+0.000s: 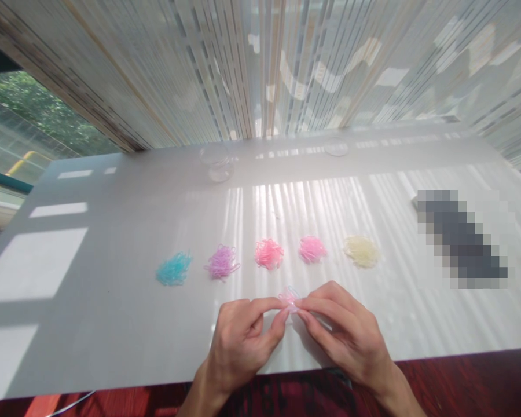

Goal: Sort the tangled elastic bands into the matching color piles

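Note:
Between my two hands, near the table's front edge, is a small bunch of mixed pink and bluish loops. My left hand pinches its left side with thumb and forefinger. From the right, my right hand pinches the same bunch. Beyond the hands, separate piles of small loops lie in a row: blue, purple, coral pink, light pink and pale yellow.
The white table carries a clear round container at the back and a clear round lid further right. A blurred-out dark object lies at the right. A striped curtain hangs behind the table.

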Tool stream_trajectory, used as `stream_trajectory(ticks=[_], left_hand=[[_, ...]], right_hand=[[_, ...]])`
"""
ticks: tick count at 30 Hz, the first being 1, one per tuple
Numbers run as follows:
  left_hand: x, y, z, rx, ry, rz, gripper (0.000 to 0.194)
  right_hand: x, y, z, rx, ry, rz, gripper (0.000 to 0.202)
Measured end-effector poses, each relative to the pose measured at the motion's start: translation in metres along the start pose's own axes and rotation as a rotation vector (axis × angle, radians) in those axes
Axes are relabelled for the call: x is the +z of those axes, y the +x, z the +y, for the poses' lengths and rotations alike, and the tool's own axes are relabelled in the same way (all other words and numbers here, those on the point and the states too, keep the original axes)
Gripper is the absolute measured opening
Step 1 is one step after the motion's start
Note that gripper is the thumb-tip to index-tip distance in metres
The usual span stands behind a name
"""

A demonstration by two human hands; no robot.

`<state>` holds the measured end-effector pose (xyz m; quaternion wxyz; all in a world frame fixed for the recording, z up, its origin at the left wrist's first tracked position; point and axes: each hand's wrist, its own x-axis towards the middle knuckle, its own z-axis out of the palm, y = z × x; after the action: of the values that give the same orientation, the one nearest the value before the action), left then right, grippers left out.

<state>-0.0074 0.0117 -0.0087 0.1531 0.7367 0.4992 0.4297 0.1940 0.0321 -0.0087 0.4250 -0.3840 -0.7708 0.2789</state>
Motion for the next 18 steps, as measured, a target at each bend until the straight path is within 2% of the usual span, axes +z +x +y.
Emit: stream_trajectory(ticks=[12,18], left_hand=[[0.0004,0.0029,0.0026,-0.005,-0.038,0.027,0.004],[0.0011,0.0011,0.0016,-0.028,-0.043,-0.001,0.004]], right_hand=[[0.0013,0.0011,-0.0017,-0.006,-0.010,0.047,0.018],[0.0016,0.0006,-0.0013,-0.004,-0.022,0.053,0.015]])
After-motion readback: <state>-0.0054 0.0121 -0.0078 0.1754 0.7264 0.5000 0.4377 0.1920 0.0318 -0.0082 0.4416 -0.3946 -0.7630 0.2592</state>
